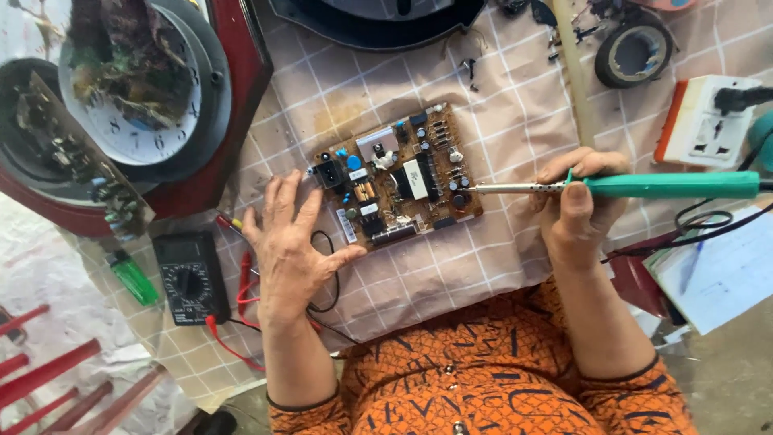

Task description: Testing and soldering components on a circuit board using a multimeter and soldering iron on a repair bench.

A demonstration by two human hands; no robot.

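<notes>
even, bright daylight; no hard glare. soft short shadows lie under the left hand [291, 246] and under the right hand [578, 205]. the circuit board [396, 175] between the hands is sharp. edges beyond both hands bend slightly and look softer.

A home electronics repair bench, checked cloth-covered table [515, 97], black multimeter [190, 278] with red leads, roll of black tape [634, 53], wall clock [137, 89] lying opened, spare circuit strip [80, 153], white socket block [708, 122], green lighter [133, 276]
</notes>
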